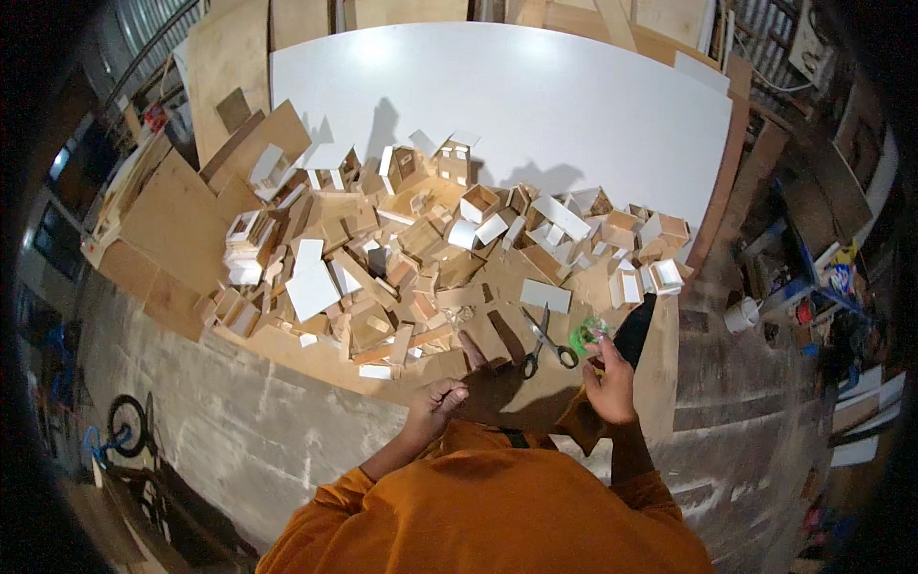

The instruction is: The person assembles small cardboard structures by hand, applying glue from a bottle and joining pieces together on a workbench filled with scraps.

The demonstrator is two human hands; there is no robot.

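My left hand (438, 402) is held over the near edge of the wooden table (650, 392), fingers curled closed. Whatever they may pinch is too small to make out. On the right, my right hand (609, 383) is raised with thumb and fingers drawn together. Right at its fingertips is a small, green, see-through roundish thing (579, 337); whether the fingers grip it or something beside it is unclear. Scissors (543, 344) with black handles lie with blades parted, between my hands and closer to the right one. A white rectangular panel (546, 296) lies just beyond them.
Several small wood-and-white model houses (332, 165) stand along the back among heaped offcuts (368, 330). Behind rises a large white board (535, 96). Leaning wood sheets (163, 225) bound the left. On the floor are a small bicycle (129, 428) at left and a white bucket (742, 315) at right.
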